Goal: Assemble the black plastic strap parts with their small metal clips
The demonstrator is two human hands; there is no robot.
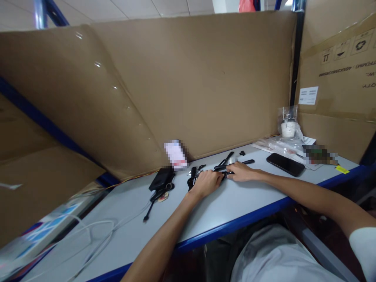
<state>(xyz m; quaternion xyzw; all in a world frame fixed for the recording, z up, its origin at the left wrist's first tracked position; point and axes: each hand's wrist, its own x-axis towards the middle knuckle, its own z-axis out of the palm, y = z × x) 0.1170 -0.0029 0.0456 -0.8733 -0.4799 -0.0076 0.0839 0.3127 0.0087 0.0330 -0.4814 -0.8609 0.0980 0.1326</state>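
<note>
Cardboard box [337, 96] bearing upside-down "QTY" [369, 85], recycling sign [360, 45], paired arrows [326, 58], white label [308, 95] illegible

Over on the flat pale-grey table [129, 211], the person's bare left hand [207, 182] and right hand [241, 171] are among small, slim black parts [192, 175]. To their left lies a black rectangular box [160, 178], to their right a flat black phone [285, 164]; behind stands a tall brown cardboard panel [199, 86].

On the right of the desk [235, 205], a dark phone [285, 164] lies flat near a yellow tag [342, 169]; beyond stands a white cup [288, 129] in clear plastic. A pixelated screen [175, 154] tilts before the far cardboard panel [199, 86], beside a black box [161, 179]. White cables [101, 222] loop at left.
</note>
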